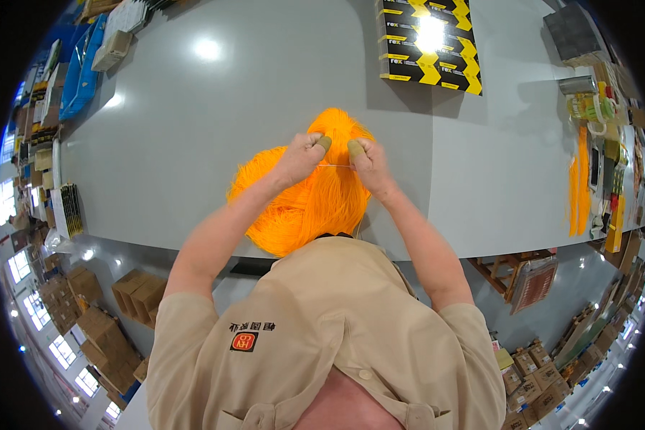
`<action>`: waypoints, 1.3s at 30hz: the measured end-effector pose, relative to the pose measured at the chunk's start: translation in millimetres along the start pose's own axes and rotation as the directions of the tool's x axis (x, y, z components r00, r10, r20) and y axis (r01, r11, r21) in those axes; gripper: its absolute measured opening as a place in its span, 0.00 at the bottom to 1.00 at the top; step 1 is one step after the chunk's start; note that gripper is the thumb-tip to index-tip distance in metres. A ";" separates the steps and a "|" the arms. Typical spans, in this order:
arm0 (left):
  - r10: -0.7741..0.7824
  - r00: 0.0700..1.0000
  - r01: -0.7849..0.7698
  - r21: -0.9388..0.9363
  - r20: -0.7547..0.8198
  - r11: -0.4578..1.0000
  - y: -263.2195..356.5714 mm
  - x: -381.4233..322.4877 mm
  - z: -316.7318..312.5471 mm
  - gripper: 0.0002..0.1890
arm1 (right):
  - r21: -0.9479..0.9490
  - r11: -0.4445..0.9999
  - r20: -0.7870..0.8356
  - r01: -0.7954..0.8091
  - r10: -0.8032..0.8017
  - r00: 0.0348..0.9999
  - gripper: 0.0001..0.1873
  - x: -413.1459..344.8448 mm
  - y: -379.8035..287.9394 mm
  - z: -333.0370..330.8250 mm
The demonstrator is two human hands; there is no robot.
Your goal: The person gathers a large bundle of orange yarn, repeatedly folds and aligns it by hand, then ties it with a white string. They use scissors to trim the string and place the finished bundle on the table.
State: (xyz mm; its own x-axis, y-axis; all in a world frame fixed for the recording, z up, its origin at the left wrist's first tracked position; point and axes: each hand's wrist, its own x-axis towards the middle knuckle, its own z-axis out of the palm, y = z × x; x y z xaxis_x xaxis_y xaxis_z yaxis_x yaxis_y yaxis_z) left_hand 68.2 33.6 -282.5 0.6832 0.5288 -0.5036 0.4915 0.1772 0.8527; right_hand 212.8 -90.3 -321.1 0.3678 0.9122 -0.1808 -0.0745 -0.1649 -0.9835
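A large bundle of bright orange strands (330, 201) lies on the grey table near its front edge, partly against my body. A thin white string (336, 165) runs across the bundle between my hands, just below its bunched upper end. On the string's left side my left hand (306, 153) is closed in a fist, with a tan cover on the thumb. My right hand (368, 160), its thumb covered likewise, is closed on the other side of the string. The string's ends are hidden in my fingers.
Stacked black-and-yellow printed boxes (430, 48) stand at the back right of the grey table (156, 134). A blue plastic bin (83, 70) is at the far left. At the right edge lie orange strips (582, 183), a metal cylinder (578, 85) and a green-yellow container (581, 106).
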 end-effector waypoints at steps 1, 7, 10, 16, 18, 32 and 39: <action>0.053 0.999 -0.053 0.076 0.004 0.996 -0.5 -1.7 -1.6 0.18 | 0.012 1.000 -0.022 0.005 -0.005 1.000 0.17 -0.1 1.5 -2.2; 0.004 0.997 0.002 0.075 -0.075 0.997 -19.3 -7.8 -1.4 0.18 | 0.052 0.963 -0.038 -0.265 0.267 0.963 0.19 -16.6 -0.6 -9.4; -0.119 0.986 0.095 -0.198 -0.113 0.976 -2.3 -9.3 0.6 0.16 | 0.279 0.947 -0.051 -0.156 0.177 0.983 0.17 -17.7 4.4 -16.3; 0.131 0.991 -0.131 0.040 -0.007 0.991 27.3 -25.2 13.0 0.10 | -0.489 0.825 -0.151 0.282 -0.398 0.905 0.11 -36.3 -14.7 -30.9; 0.287 0.957 -0.287 0.234 0.036 0.929 24.4 -32.0 26.8 0.10 | -0.510 0.823 -0.157 0.249 -0.374 0.914 0.08 -45.1 -28.6 -27.3; 0.472 0.882 -0.433 0.402 0.003 0.807 -6.5 -25.9 46.2 0.06 | -0.044 0.993 -0.259 0.110 -0.118 0.959 0.20 -43.4 -36.5 -34.7; 0.436 0.900 -0.392 0.406 -0.018 0.826 1.1 -28.0 42.7 0.07 | -0.435 0.896 -0.201 -0.088 -0.002 0.980 0.17 -49.6 -19.8 -40.8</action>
State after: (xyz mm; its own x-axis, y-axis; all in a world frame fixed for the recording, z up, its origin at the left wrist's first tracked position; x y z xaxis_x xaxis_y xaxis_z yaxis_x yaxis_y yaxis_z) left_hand 72.7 -16.4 -273.4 0.8192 0.5680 -0.0793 0.3575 -0.3975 0.8451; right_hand 233.9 -147.6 -293.0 0.5465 0.8185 -0.1771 0.3042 -0.3910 -0.8687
